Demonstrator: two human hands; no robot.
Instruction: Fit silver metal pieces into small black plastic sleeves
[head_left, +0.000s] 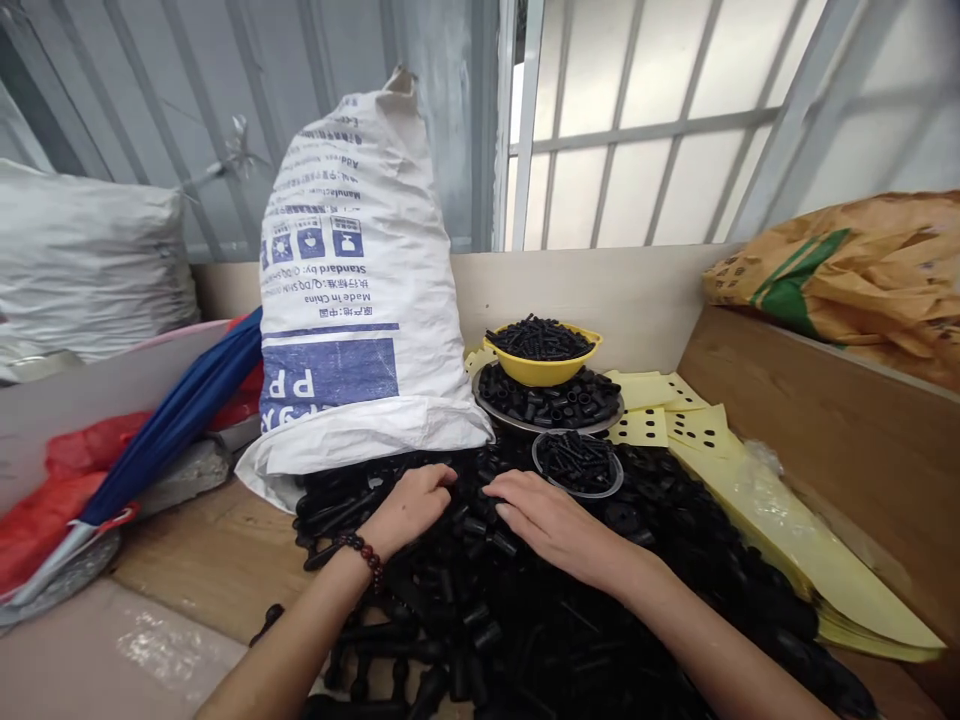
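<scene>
On the far left a grey-white sack [82, 260] slumped against the wall, and below it lay red plastic [45, 500] with a blue folded sheet [187, 400] slanting across it. The tall white woven sack [360, 280] stood next, its print upside down from where I stood: "Made in China", "Standard by: Q/SH…", and a blue band with big letters "PP". At its foot spread the heap of black plastic parts [525, 620], covering the middle of the wooden bench.

The left hand [412, 505], a dark bead bracelet [365, 555] on the wrist, lay palm down on the heap, fingers curled loosely into the parts; whether it gripped one I could not tell. The right hand [551, 520] lay flat beside it, fingers spread a little, holding nothing.

Just beyond stood a clear tub [577, 465] of black pieces, a metal tray [547, 405], and a yellow bowl [541, 355] heaped full. Yellow punched sheets [750, 480] ran rightward under an orange bag [862, 270].
</scene>
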